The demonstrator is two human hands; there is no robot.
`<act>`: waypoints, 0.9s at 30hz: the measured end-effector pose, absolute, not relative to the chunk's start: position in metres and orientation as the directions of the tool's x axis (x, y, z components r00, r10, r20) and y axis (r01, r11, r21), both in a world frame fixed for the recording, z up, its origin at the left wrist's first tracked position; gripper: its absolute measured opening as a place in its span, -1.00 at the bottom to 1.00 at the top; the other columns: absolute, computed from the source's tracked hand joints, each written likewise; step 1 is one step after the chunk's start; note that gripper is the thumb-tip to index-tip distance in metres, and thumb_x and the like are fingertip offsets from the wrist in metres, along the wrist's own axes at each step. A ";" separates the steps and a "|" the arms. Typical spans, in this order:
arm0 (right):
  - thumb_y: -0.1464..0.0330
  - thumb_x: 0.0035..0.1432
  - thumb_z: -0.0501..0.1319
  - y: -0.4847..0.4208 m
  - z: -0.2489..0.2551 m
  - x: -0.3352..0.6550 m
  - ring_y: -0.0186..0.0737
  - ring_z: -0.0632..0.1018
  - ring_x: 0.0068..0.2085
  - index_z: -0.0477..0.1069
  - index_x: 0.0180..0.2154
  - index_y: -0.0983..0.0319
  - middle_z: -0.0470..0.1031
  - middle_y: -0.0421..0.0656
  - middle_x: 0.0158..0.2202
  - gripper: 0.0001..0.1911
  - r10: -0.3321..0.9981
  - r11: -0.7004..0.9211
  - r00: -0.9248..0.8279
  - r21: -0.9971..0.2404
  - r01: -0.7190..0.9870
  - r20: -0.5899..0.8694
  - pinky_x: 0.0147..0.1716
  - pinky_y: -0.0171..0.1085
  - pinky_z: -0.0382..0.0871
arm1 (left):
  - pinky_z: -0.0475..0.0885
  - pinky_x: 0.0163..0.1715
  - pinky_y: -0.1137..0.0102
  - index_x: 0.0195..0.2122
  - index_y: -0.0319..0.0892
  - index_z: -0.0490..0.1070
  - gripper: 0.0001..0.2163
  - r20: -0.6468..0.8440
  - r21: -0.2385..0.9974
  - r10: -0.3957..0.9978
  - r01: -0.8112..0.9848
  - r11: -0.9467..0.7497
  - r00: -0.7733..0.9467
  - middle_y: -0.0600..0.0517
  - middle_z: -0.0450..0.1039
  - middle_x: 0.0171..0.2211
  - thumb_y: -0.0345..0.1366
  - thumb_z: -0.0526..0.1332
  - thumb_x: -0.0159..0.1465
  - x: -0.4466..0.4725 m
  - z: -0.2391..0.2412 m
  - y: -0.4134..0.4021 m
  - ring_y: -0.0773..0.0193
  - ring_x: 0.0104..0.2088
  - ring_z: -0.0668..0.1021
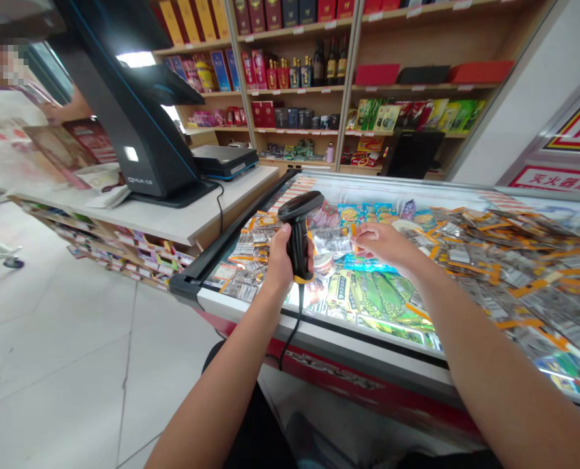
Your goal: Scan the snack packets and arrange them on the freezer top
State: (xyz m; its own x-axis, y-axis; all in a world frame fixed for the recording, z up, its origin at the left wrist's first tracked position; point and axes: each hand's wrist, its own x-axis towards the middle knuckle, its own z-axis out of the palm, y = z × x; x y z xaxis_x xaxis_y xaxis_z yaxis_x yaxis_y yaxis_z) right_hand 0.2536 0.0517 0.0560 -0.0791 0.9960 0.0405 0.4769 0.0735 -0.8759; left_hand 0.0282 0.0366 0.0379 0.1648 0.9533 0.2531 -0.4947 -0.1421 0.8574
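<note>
My left hand [281, 257] is closed around the grip of a black barcode scanner [300, 225] with a yellow band at its base. A black cable hangs from the scanner over the freezer's front edge. The scanner's head points right, toward a small clear packet with orange trim [333, 240]. My right hand [385, 246] pinches that packet by its right end just above the glass lid of a chest freezer [319, 335]. Several similar packets [490, 260] lie spread over the lid.
A white counter [173, 218] to the left carries a black point-of-sale terminal [138, 130] and a flat black device [224, 159]. Wooden shelves [348, 85] of boxes and bottles stand behind. A person stands at far left behind the counter. White floor tiles lie at lower left.
</note>
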 end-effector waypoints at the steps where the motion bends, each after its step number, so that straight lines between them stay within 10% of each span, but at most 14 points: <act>1: 0.24 0.16 0.33 0.054 0.058 0.259 -0.12 0.60 -0.38 0.44 -0.28 0.18 0.59 -0.08 -0.34 -0.84 0.998 0.053 0.011 -0.902 0.429 0.064 -0.46 -0.22 0.44 | 0.22 -0.81 0.48 -0.36 -0.18 0.32 -0.52 0.251 0.877 0.944 -0.464 -0.127 0.216 0.10 0.39 -0.63 0.21 0.14 0.23 0.029 0.037 0.036 0.37 -0.77 0.40; 10: 0.20 0.17 0.26 0.063 0.069 0.288 -0.12 0.57 -0.31 0.59 -0.23 0.25 0.60 -0.10 -0.33 -0.73 0.780 0.298 0.301 -0.748 0.593 0.549 -0.26 -0.18 0.42 | 0.24 -0.80 0.53 -0.24 -0.14 0.29 -0.65 0.099 0.992 0.738 -0.123 -0.022 0.668 0.10 0.43 -0.59 0.08 0.17 0.34 0.028 0.031 0.021 0.36 -0.75 0.42; 27: 0.20 0.24 0.22 0.064 0.070 0.292 -0.11 0.59 -0.26 0.60 -0.18 0.24 0.65 -0.06 -0.20 -0.71 0.772 0.300 0.263 -0.697 0.651 0.578 -0.19 -0.17 0.45 | 0.23 -0.76 0.52 -0.23 -0.17 0.33 -0.59 0.113 0.993 0.666 -0.097 -0.061 0.737 0.06 0.41 -0.60 0.13 0.12 0.37 0.027 0.029 0.018 0.37 -0.74 0.40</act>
